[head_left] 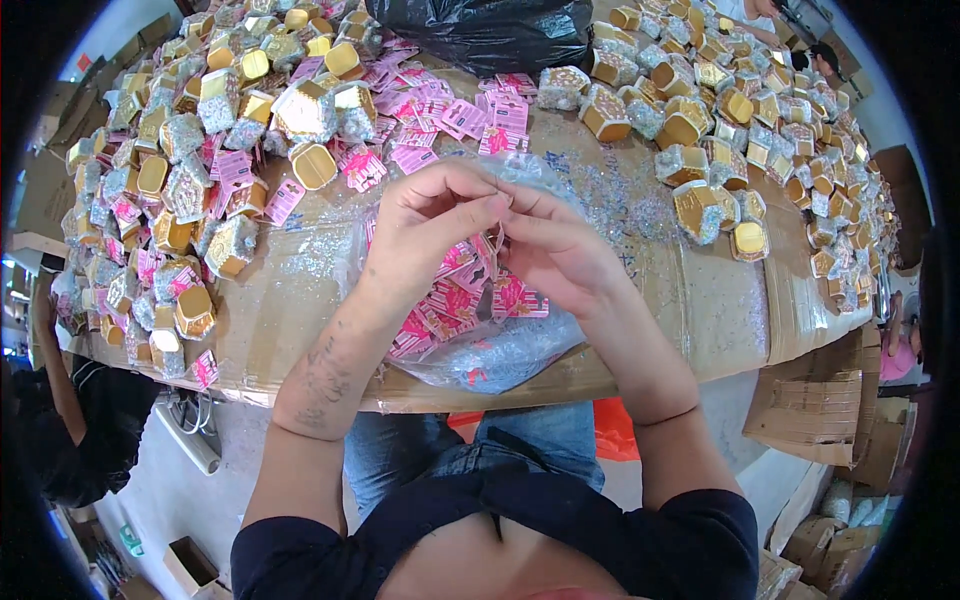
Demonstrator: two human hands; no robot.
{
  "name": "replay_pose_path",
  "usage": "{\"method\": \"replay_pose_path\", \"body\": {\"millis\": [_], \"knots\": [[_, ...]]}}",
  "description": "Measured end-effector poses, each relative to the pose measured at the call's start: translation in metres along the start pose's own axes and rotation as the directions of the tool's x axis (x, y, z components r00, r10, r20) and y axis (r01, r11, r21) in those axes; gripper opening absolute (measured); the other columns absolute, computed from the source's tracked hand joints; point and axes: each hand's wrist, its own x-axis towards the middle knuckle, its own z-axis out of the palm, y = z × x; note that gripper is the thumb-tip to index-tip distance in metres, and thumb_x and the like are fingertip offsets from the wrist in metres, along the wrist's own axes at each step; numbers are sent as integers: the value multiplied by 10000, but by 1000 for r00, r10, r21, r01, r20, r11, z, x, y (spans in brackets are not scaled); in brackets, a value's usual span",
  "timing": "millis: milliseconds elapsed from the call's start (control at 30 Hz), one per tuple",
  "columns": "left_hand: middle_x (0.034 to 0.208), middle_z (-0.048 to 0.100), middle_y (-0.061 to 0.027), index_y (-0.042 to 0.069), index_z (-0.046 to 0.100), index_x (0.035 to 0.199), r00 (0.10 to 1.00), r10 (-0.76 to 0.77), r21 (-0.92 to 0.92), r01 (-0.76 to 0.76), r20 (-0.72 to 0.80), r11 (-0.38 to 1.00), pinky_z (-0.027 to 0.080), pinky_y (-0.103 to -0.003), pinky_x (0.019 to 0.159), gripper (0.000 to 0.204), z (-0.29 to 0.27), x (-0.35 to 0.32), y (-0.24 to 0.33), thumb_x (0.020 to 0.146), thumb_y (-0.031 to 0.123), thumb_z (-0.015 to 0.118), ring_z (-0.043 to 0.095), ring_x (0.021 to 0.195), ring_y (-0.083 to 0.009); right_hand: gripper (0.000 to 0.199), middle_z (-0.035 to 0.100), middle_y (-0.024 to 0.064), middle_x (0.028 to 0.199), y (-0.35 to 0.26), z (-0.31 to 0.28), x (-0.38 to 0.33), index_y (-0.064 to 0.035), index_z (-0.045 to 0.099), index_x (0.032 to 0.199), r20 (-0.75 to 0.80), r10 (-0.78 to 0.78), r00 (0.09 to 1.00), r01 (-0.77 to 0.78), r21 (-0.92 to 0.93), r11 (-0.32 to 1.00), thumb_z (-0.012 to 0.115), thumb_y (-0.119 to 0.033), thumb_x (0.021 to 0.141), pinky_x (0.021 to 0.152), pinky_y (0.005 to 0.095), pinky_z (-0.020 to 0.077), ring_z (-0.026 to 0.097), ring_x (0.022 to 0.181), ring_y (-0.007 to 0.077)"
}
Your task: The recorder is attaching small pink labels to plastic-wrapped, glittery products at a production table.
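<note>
Above a clear plastic bag (520, 352) my left hand (428, 215) and my right hand (562, 240) meet, fingertips pinched together. Whatever they pinch is too small and covered by the fingers to make out. Below them, pink printed cards (450, 305) fill the bag's mouth. More pink tags (465, 118) lie scattered on the cardboard beyond my hands. To the left is a heap of glittery house-shaped ornaments (305, 110) with gold bases, some with pink tags among them.
A second heap of glittery gold ornaments (690, 125) spreads over the right side. A black plastic bag (485, 35) sits at the far edge. Loose glitter covers the cardboard tabletop (715, 300). Another person's arm (62, 375) is at the left, and cardboard boxes (815, 400) stand at the right.
</note>
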Motion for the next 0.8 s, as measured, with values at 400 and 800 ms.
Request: {"method": "replay_pose_path", "body": {"millis": [400, 800], "knots": [[912, 655, -85, 12, 621, 856, 991, 53, -66, -62, -119, 996, 515, -266, 777, 34, -2, 0, -1, 849, -18, 636, 631, 865, -134, 342, 669, 141, 1047, -107, -48, -33, -69, 648, 1048, 160, -876, 455, -443, -813, -379, 718, -324, 831, 850, 391, 486, 623, 1014, 278], [906, 653, -109, -2, 615, 867, 997, -16, -130, 7, -70, 991, 541, -265, 608, 3, -1, 0, 2, 865, -1, 617, 656, 705, -150, 781, 601, 228, 1179, -131, -107, -56, -76, 405, 1366, -420, -794, 439, -792, -599, -120, 780, -357, 740, 905, 455, 471, 581, 1104, 364]]}}
